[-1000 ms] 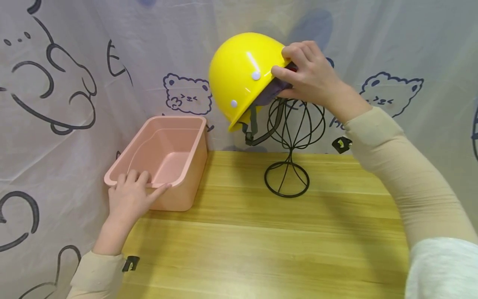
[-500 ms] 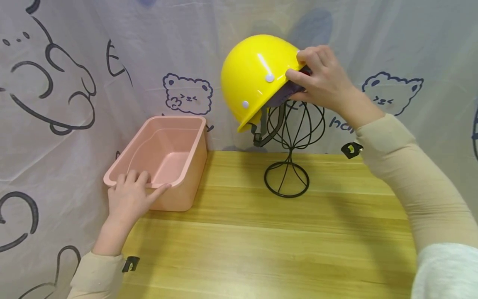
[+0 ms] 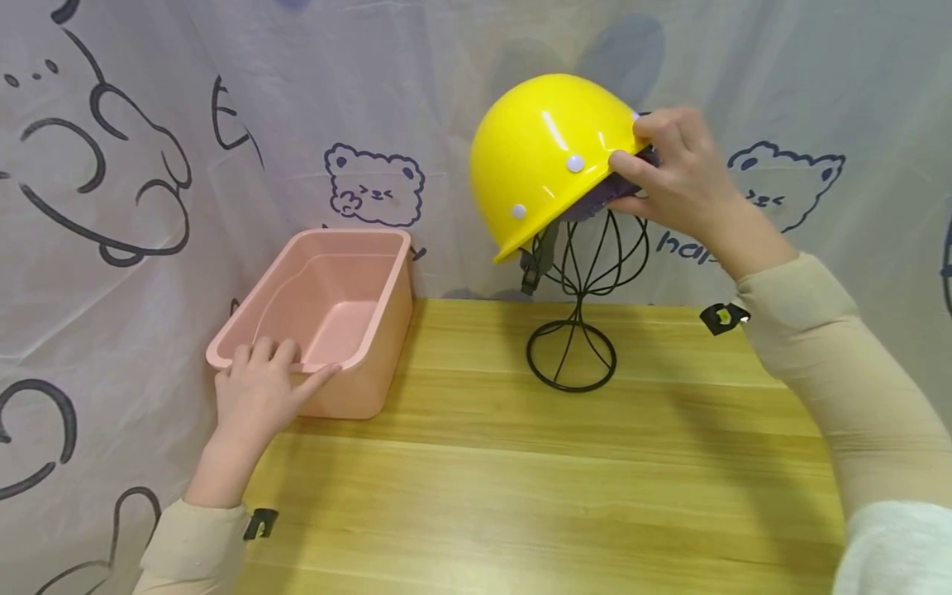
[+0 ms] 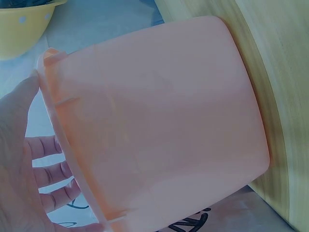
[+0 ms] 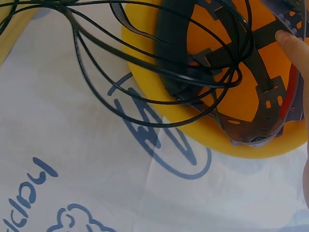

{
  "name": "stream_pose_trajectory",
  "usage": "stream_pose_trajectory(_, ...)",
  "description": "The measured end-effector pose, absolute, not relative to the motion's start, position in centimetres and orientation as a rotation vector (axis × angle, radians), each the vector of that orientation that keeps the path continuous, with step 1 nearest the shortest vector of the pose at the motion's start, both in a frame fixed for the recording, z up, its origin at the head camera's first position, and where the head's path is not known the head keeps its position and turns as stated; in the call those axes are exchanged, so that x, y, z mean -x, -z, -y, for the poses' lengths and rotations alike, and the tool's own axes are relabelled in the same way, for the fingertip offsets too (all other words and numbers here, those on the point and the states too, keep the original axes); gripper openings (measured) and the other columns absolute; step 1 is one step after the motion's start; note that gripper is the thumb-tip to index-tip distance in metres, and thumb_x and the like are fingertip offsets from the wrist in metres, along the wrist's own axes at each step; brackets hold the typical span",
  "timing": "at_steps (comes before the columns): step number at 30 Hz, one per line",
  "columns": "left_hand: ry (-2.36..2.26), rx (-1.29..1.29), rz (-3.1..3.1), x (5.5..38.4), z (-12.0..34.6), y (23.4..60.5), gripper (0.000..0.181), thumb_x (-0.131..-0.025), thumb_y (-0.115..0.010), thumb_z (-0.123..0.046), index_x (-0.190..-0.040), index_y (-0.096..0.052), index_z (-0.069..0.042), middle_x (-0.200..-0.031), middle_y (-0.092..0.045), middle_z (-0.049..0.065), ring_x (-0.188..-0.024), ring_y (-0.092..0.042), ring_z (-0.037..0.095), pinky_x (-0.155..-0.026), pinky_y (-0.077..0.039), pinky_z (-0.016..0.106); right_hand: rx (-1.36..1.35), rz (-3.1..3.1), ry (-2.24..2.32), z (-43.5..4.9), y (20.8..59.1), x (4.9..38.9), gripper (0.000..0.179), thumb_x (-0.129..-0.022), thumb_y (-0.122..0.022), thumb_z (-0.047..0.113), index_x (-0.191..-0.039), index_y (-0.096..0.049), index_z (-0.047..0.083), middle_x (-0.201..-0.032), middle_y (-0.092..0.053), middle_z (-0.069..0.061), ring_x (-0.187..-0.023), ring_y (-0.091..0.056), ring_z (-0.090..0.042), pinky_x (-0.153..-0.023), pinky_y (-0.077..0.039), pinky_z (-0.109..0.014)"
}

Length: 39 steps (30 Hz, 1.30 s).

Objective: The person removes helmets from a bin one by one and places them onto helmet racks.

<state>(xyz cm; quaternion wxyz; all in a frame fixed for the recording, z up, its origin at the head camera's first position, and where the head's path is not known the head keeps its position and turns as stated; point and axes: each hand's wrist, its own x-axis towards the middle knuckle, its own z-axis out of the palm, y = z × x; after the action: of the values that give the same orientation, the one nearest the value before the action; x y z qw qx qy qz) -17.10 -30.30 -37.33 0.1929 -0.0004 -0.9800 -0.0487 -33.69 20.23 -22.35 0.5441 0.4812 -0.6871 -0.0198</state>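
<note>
A yellow hard hat [image 3: 546, 149] hangs tilted over the top of a black wire hat stand [image 3: 580, 285]. My right hand [image 3: 680, 169] pinches its brim at the right side. In the right wrist view the dark harness [image 5: 263, 82] lines the hat's shell, and the stand's wire loops [image 5: 159, 77] reach up to its opening. One fingertip there touches the inside. My left hand [image 3: 260, 388] holds the near rim of a pink plastic bin [image 3: 390, 330], fingers hooked over it and thumb along the edge. The bin's outer wall [image 4: 159, 116] fills the left wrist view.
A wooden table [image 3: 521, 496] carries both bin and stand. Behind them hangs a pale curtain [image 3: 461, 33] with cartoon bear drawings, and it also runs along the left side. A small black clip [image 3: 723, 317] shows beside the right wrist.
The hard hat has moved right and slightly down with my right hand, from left of the stand to over its top. My left hand and the bin have stayed put.
</note>
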Motion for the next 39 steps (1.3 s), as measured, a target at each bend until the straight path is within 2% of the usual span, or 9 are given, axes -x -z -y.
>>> stream_pose_trajectory(6,0.144,-0.005,2.763,17.1,30.3,37.2,0.063,-0.083,-0.055,-0.072,-0.094,-0.051,-0.010,-0.098,-0.051,0.014,-0.095,-0.047,0.042,-0.066,-0.042,0.065,-1.089,1.617,0.012,-21.0,23.3,33.1,0.042,-0.095,-0.048,0.054,-0.108,-0.045,0.014,-0.109,-0.043,-0.020,-0.098,-0.042,-0.038,-0.083,-0.038,-0.053)
stream_pose_trajectory(15,0.147,0.001,2.751,17.0,30.2,37.2,0.062,-0.083,-0.056,-0.071,-0.094,-0.052,-0.010,-0.098,-0.051,0.015,-0.095,-0.047,0.042,-0.065,-0.042,0.065,-1.019,1.619,-0.026,-21.5,24.7,32.2,0.044,-0.096,-0.047,0.055,-0.104,-0.047,0.012,-0.107,-0.044,-0.021,-0.097,-0.043,-0.038,-0.080,-0.037,-0.052)
stream_pose_trajectory(17,0.149,0.003,2.750,17.0,30.2,37.2,0.062,-0.083,-0.056,-0.071,-0.094,-0.051,-0.010,-0.098,-0.051,0.015,-0.095,-0.046,0.042,-0.065,-0.042,0.065,-1.015,1.639,-0.043,-21.7,25.1,31.9,0.040,-0.094,-0.057,0.049,-0.104,-0.047,0.012,-0.108,-0.044,-0.021,-0.098,-0.043,-0.038,-0.080,-0.036,-0.053)
stream_pose_trajectory(21,0.156,0.004,2.752,16.9,30.1,37.2,0.062,-0.084,-0.056,-0.071,-0.094,-0.051,-0.010,-0.100,-0.051,0.015,-0.096,-0.046,0.042,-0.066,-0.041,0.065,-0.988,1.654,-0.088,-22.1,26.0,31.6,0.045,-0.081,-0.076,0.038,-0.105,-0.047,0.013,-0.107,-0.043,-0.020,-0.098,-0.041,-0.038,-0.079,-0.034,-0.054)
stream_pose_trajectory(22,0.160,0.003,2.755,16.9,30.1,37.2,0.062,-0.084,-0.055,-0.071,-0.094,-0.051,-0.010,-0.100,-0.051,0.015,-0.096,-0.046,0.042,-0.067,-0.041,0.065,-0.979,1.654,-0.097,-22.1,26.2,31.5,0.049,-0.076,-0.080,0.036,-0.105,-0.047,0.013,-0.107,-0.043,-0.020,-0.098,-0.040,-0.038,-0.079,-0.034,-0.055)
stream_pose_trajectory(24,0.161,0.004,2.755,16.9,30.1,37.2,0.062,-0.084,-0.055,-0.071,-0.094,-0.051,-0.010,-0.099,-0.051,0.015,-0.096,-0.046,0.041,-0.067,-0.041,0.065,-0.960,1.645,-0.115,-22.1,26.6,31.4,0.051,-0.075,-0.081,0.035,-0.104,-0.047,0.013,-0.106,-0.042,-0.019,-0.097,-0.040,-0.038,-0.078,-0.034,-0.055)
stream_pose_trajectory(27,0.163,0.007,2.754,16.8,30.1,37.2,0.062,-0.084,-0.056,-0.071,-0.094,-0.051,-0.010,-0.097,-0.050,0.014,-0.095,-0.046,0.041,-0.067,-0.041,0.065,-0.934,1.638,-0.148,-22.1,27.0,31.1,0.045,-0.082,-0.076,0.040,-0.103,-0.047,0.012,-0.105,-0.042,-0.019,-0.096,-0.040,-0.038,-0.078,-0.034,-0.055)
stream_pose_trajectory(32,0.162,0.005,2.748,16.8,30.2,37.2,0.062,-0.083,-0.057,-0.070,-0.094,-0.051,-0.010,-0.097,-0.051,0.014,-0.095,-0.046,0.042,-0.067,-0.041,0.065,-0.893,1.611,-0.196,-21.7,27.8,30.6,0.046,-0.092,-0.054,0.056,-0.102,-0.044,0.013,-0.103,-0.041,-0.018,-0.094,-0.039,-0.038,-0.076,-0.032,-0.054)
stream_pose_trajectory(39,0.168,-0.003,2.761,16.8,30.3,37.1,0.062,-0.084,-0.055,-0.071,-0.094,-0.051,-0.010,-0.097,-0.050,0.015,-0.096,-0.046,0.042,-0.067,-0.041,0.065,-0.896,1.575,-0.253,-21.2,28.7,30.2,0.044,-0.091,-0.057,0.054,-0.099,-0.043,0.013,-0.102,-0.038,-0.017,-0.093,-0.038,-0.037,-0.077,-0.029,-0.054)
